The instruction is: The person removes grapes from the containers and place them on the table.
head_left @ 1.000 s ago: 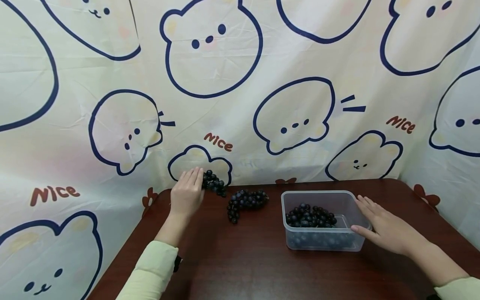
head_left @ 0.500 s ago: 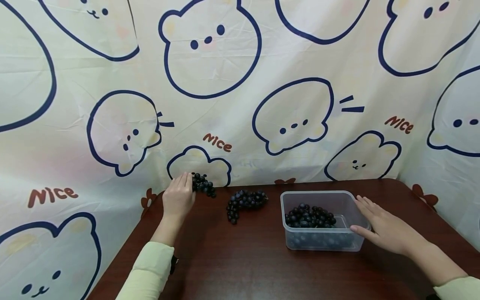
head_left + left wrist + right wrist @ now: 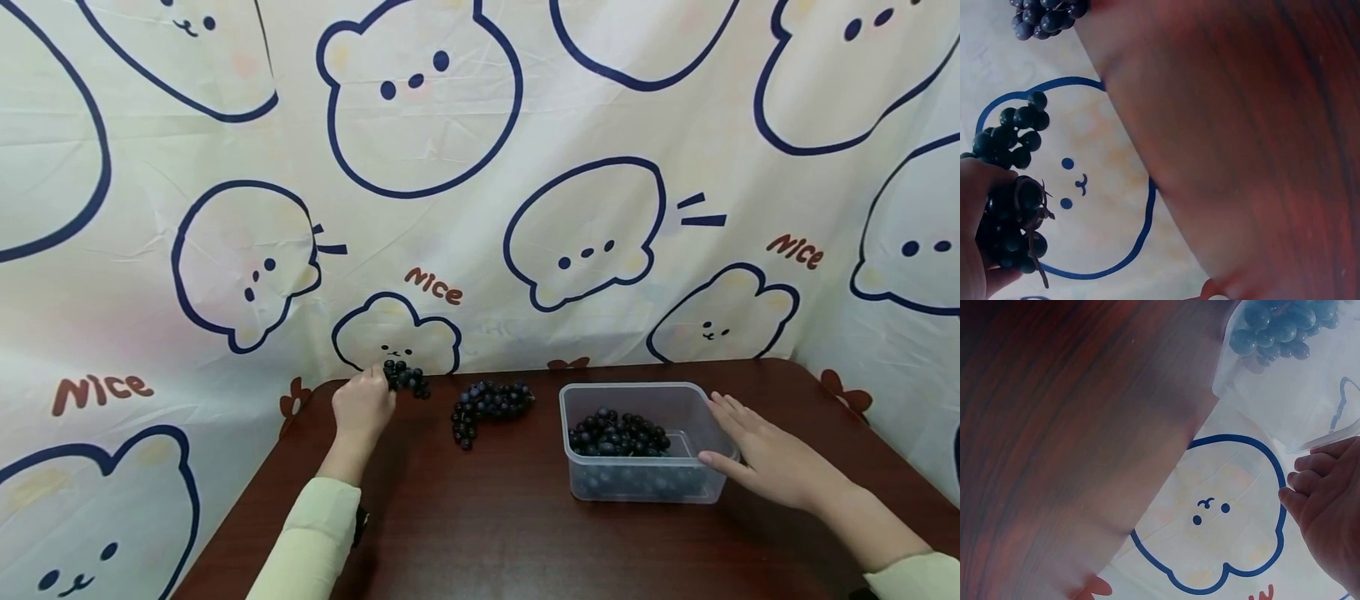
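Note:
At the far left of the table, my left hand (image 3: 365, 403) grips a bunch of dark grapes (image 3: 406, 379). The left wrist view shows the thumb and fingers curled round the grapes (image 3: 1004, 212), with a thin brown stem (image 3: 1034, 250) poking out. Another bunch of grapes (image 3: 491, 402) lies on the table just right of that hand. My right hand (image 3: 776, 454) rests against the right wall of a clear plastic container (image 3: 645, 483), its fingers straight along the rim. Inside the container, more dark grapes (image 3: 618, 432) fill the left part.
The dark brown wooden table (image 3: 480, 533) reaches back to a pale cloth backdrop (image 3: 480, 225) printed with blue-outlined cartoon animals. Its far edge runs close behind the loose bunch and the container.
My left hand has shifted left with the grapes, then lowered a little toward the table. The right hand, the container and the other bunch have stayed in place.

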`<state>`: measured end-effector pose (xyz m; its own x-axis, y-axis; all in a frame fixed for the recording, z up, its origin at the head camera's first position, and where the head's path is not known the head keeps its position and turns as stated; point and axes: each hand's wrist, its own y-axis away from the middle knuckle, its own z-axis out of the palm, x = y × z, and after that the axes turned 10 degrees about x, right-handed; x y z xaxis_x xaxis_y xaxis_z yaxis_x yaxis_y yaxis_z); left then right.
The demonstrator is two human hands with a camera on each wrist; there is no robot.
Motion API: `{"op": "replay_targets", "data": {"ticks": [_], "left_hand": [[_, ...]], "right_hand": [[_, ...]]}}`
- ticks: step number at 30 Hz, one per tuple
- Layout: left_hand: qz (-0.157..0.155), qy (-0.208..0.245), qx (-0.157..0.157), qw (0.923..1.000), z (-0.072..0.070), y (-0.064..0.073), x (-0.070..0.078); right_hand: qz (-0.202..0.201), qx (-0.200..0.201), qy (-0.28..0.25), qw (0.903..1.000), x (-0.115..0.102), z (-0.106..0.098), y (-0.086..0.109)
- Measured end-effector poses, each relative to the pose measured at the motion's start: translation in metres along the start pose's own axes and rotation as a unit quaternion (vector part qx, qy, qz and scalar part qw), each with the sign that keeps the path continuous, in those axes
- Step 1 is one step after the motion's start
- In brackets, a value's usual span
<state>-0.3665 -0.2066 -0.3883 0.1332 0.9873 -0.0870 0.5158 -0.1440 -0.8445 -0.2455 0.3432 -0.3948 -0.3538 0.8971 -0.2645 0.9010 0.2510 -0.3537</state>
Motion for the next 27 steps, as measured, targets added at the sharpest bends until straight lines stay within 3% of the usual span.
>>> {"op": "replay_targets", "data": {"ticks": [5,10,21,27], "left_hand": [[-0.029,-0.010,-0.045,0.9985,0.006,0.001,0.003],[-0.060,0.000,-0.109,0.9922,0.012,0.000,0.006],[-0.090,0.020,-0.204,0.9745,0.024,0.003,0.012],[-0.115,0.018,-0.257,0.9593,0.029,0.006,0.015]], "right_hand": [[-0.005,0.001,-0.002,1.0000,0.000,0.000,0.000],[-0.005,-0.001,-0.001,1.0000,0.000,0.000,0.000],[-0.009,0.006,0.012,0.9999,0.000,0.001,-0.001],[-0.010,0.003,0.012,0.9999,0.000,0.001,0.000]]}}
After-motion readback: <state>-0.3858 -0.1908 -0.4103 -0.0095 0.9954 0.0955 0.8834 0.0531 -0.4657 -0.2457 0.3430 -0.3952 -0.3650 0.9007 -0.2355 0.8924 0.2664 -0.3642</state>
